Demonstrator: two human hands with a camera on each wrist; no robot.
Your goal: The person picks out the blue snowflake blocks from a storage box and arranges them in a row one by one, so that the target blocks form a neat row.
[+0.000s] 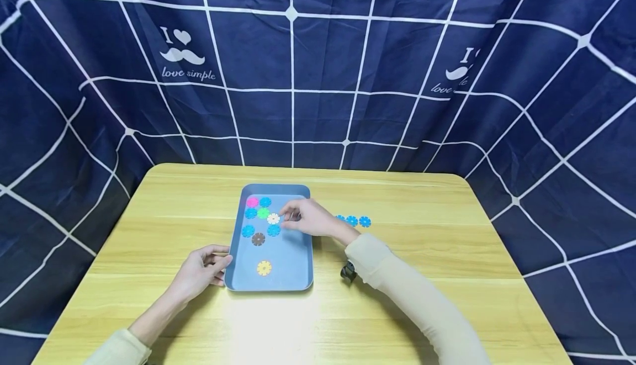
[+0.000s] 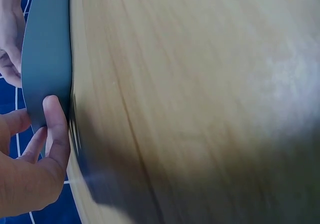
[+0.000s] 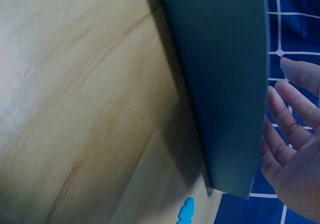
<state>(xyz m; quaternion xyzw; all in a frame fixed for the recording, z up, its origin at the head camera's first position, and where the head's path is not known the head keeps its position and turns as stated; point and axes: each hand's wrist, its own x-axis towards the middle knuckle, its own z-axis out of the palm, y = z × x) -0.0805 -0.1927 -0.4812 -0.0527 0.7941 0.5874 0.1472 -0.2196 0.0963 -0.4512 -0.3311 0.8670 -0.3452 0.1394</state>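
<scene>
A blue-grey tray [image 1: 293,276] lies on the table with several notched, flower-shaped plastic discs in it: a pink disc [image 1: 252,202], a green disc [image 1: 263,213], a white disc [image 1: 273,219], a brown disc [image 1: 258,239], a yellow disc [image 1: 264,268] and several blue ones. My left hand [image 1: 201,270] pinches the tray's left wall, thumb at the rim and fingers outside, as the left wrist view also shows. Over the tray's right half hangs my right hand [image 1: 310,218], its fingertips beside the white disc. In the right wrist view its fingers [image 3: 295,101] are loosely bent, apart, with nothing seen between them.
To the right of the tray, blue discs [image 1: 351,221] lie in a row on the wooden table [image 1: 412,205], partly behind my right wrist. A dark blue curtain [image 1: 318,56] with white lines hangs around the table's back and sides.
</scene>
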